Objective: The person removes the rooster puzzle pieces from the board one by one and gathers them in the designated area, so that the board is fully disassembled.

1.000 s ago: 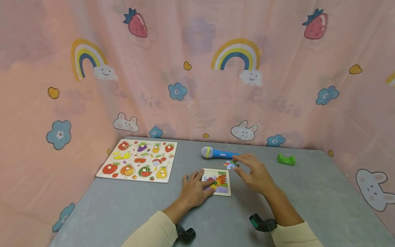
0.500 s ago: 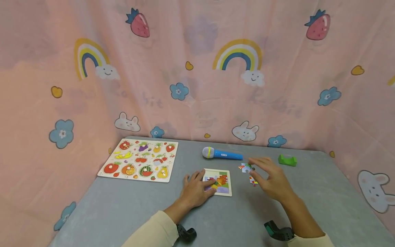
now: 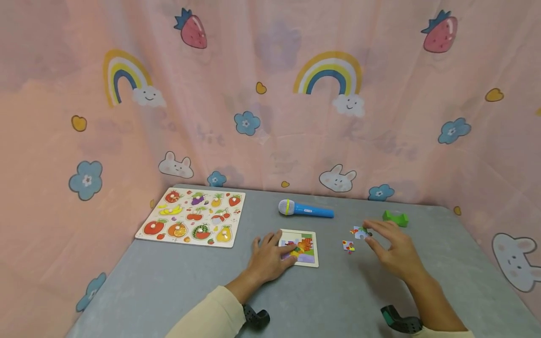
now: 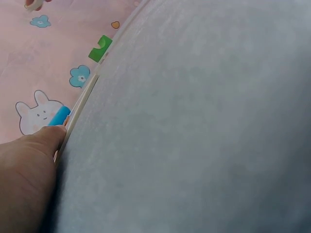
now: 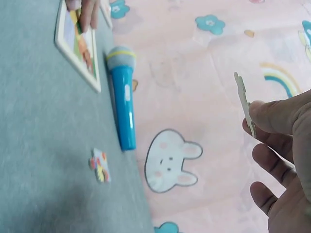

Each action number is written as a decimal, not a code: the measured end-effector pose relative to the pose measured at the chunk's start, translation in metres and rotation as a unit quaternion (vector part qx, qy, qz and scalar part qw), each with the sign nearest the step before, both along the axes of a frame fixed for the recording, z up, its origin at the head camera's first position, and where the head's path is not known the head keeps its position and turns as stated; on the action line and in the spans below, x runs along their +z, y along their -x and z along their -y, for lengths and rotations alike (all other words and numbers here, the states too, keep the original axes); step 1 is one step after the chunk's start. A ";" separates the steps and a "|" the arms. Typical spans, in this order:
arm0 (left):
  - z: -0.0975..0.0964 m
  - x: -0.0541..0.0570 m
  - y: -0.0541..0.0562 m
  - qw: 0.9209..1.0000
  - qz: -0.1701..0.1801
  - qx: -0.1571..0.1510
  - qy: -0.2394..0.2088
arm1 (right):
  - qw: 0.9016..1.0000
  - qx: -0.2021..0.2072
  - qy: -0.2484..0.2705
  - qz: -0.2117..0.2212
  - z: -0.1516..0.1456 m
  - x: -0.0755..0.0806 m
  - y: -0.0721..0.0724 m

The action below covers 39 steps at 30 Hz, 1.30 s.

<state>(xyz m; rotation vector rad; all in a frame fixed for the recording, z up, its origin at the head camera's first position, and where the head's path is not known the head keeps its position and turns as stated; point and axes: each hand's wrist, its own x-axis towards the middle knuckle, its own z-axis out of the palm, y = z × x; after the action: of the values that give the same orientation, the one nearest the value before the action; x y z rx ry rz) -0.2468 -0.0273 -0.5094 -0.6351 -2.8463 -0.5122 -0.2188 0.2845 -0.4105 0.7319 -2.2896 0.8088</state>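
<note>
My right hand pinches a jigsaw piece between thumb and fingers, above the table to the right of a small puzzle board. The right wrist view shows the held jigsaw piece edge-on, lifted off the surface. Flat on the table lies a second jigsaw piece, red, yellow and white. My left hand rests with extended fingers on the left part of the puzzle board, hiding some of its picture. Inside the board's pale frame, colourful pieces are set; a pale strip shows along the top.
A blue toy microphone lies behind the puzzle board. At the back left is a large fruit puzzle board. A green block sits beyond my right hand. A pink patterned curtain hangs around the grey table.
My right hand has carried the pinched jigsaw piece rightward, away from the puzzle board. The second piece, earlier hidden under that hand, is now uncovered. My left hand has stayed on the board.
</note>
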 end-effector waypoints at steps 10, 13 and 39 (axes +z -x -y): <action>0.001 0.000 -0.003 1.000 -0.002 0.001 -0.001 | 1.000 -0.020 0.003 -0.003 -0.027 -0.021 0.007; 0.001 0.000 -0.002 1.000 -0.001 0.003 -0.002 | 1.000 -0.020 0.000 -0.011 -0.035 -0.029 0.011; 0.001 0.002 0.000 1.000 0.007 0.003 0.001 | 0.991 -0.073 -0.033 0.109 -0.076 -0.072 0.031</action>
<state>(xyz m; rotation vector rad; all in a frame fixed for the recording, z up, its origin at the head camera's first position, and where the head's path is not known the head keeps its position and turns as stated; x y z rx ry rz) -0.2467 -0.0278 -0.5073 -0.6258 -2.8606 -0.5142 -0.2498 0.3609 -0.4824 0.5189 -2.5429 0.7801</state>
